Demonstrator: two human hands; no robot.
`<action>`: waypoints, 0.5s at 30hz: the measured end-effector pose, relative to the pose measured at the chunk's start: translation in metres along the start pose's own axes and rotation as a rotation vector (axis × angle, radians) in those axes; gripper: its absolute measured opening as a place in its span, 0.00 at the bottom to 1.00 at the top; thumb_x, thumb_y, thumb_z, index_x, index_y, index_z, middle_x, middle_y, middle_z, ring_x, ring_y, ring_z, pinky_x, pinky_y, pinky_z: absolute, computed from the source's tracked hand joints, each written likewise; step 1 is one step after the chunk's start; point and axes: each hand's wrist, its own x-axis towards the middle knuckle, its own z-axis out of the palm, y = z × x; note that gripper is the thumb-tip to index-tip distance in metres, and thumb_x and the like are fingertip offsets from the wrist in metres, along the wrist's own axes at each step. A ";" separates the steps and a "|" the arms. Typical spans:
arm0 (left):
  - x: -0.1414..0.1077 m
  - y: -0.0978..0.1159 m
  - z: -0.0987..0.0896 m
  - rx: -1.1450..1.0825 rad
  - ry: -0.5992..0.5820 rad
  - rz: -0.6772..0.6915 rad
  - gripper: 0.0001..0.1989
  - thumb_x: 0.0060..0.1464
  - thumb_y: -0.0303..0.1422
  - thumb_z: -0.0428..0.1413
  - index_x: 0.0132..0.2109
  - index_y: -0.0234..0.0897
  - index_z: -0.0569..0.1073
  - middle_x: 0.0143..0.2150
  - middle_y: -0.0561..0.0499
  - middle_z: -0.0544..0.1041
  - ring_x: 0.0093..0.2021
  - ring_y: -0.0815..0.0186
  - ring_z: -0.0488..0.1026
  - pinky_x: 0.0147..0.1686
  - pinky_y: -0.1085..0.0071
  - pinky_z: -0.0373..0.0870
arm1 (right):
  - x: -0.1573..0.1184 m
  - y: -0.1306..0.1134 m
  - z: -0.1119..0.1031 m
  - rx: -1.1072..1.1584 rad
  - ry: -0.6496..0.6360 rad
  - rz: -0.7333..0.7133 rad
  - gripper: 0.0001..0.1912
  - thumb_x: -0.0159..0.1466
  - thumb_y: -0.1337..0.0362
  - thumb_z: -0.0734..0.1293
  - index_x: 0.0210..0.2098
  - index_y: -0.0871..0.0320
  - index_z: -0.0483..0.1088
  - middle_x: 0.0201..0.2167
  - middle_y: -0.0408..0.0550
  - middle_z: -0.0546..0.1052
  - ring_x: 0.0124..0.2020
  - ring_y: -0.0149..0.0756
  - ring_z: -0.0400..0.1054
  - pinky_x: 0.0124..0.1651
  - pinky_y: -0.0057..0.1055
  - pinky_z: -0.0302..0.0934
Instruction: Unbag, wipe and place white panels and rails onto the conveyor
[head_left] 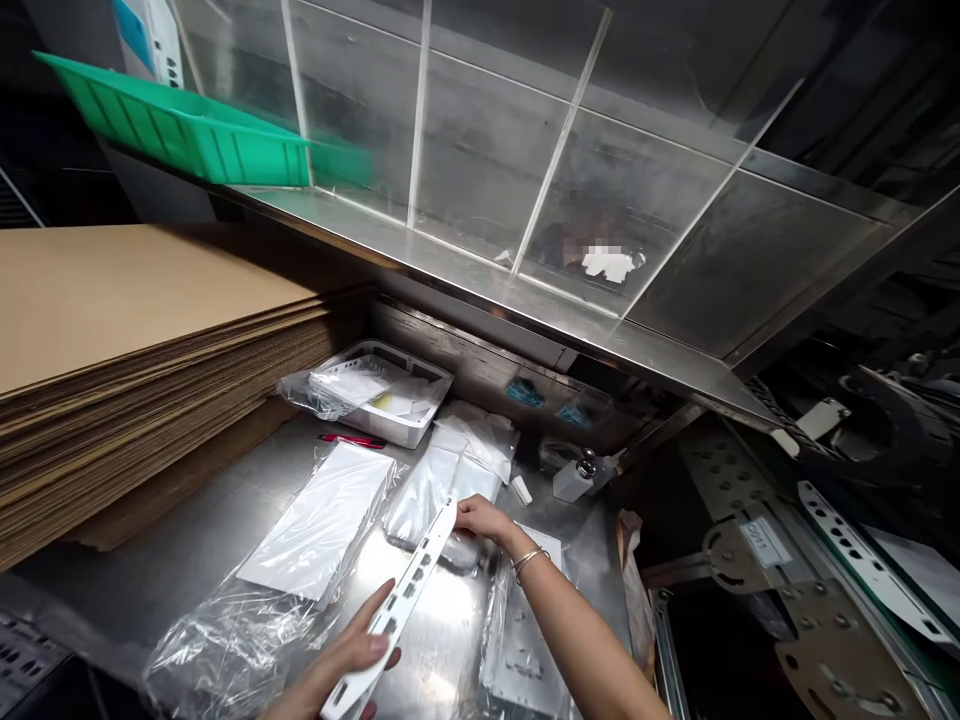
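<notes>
A long white panel [420,570] with a row of dark cut-outs is held at a slant above the metal table. My left hand [358,645] grips its lower part, thumb on top and fingertips showing at the far edge. At the upper end, my right hand [480,517] pinches the panel between its fingers. Behind that hand lie stacked clear plastic bags [457,450]. To the left, a white sheet in clear wrap [322,520] rests on the table. Beneath my right forearm is a bagged plate [525,640].
Stacked cardboard [150,290] stands at the left. A white tray [405,432], a red cutter [352,439] and a small bottle [574,478] are farther back. A green bin [187,130] sits on the ledge. Machinery [802,570] with another white panel [874,565] stands at the right.
</notes>
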 end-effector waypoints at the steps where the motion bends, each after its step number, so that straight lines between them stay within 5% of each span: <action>1: 0.006 0.003 0.005 0.035 0.007 0.000 0.31 0.48 0.43 0.57 0.60 0.49 0.60 0.62 0.50 0.61 0.60 0.53 0.59 0.59 0.52 0.49 | 0.000 0.001 -0.001 0.093 0.036 -0.005 0.14 0.62 0.57 0.64 0.26 0.62 0.66 0.21 0.38 0.68 0.21 0.25 0.63 0.25 0.25 0.61; 6: 0.030 0.009 0.009 0.092 0.068 0.062 0.33 0.48 0.47 0.56 0.61 0.54 0.56 0.62 0.52 0.61 0.55 0.55 0.66 0.50 0.59 0.61 | -0.004 -0.008 -0.002 0.489 0.428 -0.068 0.18 0.64 0.52 0.55 0.28 0.59 0.62 0.22 0.39 0.66 0.21 0.26 0.61 0.25 0.25 0.58; 10: 0.037 0.004 -0.003 -0.065 -0.006 0.168 0.40 0.45 0.48 0.56 0.63 0.42 0.54 0.57 0.43 0.68 0.54 0.50 0.67 0.43 0.62 0.67 | -0.003 -0.017 0.002 0.604 0.723 -0.077 0.17 0.61 0.50 0.53 0.26 0.56 0.57 0.15 0.34 0.55 0.14 0.25 0.49 0.17 0.23 0.48; 13: 0.041 0.010 0.002 0.034 -0.173 0.323 0.45 0.41 0.47 0.58 0.64 0.41 0.52 0.56 0.41 0.70 0.56 0.45 0.63 0.50 0.53 0.62 | -0.006 -0.022 0.004 0.573 0.848 -0.110 0.17 0.60 0.49 0.56 0.27 0.56 0.59 0.13 0.33 0.53 0.14 0.27 0.49 0.17 0.24 0.47; 15: 0.044 0.018 0.014 0.248 -0.147 0.399 0.42 0.40 0.45 0.60 0.63 0.46 0.56 0.59 0.44 0.67 0.59 0.46 0.59 0.56 0.51 0.53 | -0.014 -0.026 0.003 0.504 0.903 -0.169 0.18 0.60 0.49 0.56 0.28 0.57 0.63 0.15 0.37 0.61 0.18 0.29 0.56 0.21 0.26 0.52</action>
